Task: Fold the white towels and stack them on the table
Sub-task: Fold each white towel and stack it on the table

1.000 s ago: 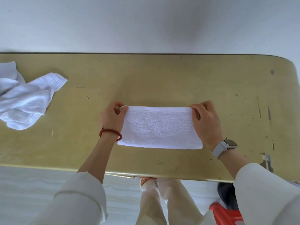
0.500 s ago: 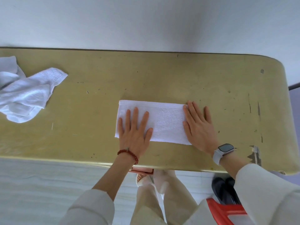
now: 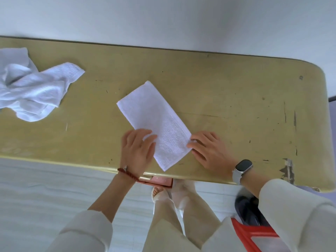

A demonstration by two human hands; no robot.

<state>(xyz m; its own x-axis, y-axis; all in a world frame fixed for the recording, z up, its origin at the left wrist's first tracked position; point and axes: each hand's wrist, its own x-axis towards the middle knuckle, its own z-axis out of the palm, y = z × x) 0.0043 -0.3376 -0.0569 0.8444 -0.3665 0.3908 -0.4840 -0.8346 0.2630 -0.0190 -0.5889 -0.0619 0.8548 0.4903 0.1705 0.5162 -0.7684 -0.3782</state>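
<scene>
White folded towel [image 3: 156, 122] – crumpled white towel [image 3: 34, 88] – on scuffed olive-yellow table [image 3: 236, 99]

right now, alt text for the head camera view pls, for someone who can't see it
Two hands, left hand and right hand, touch the near end of a folded white towel lying at an angle on a yellow table. A crumpled white towel lies at the table's far left.

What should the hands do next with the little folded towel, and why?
Probably fold the folded towel in half once more. It lies flat as a long strip, turned slantwise on the table, with the left hand and right hand at its near end. The crumpled towel waits unfolded.
</scene>
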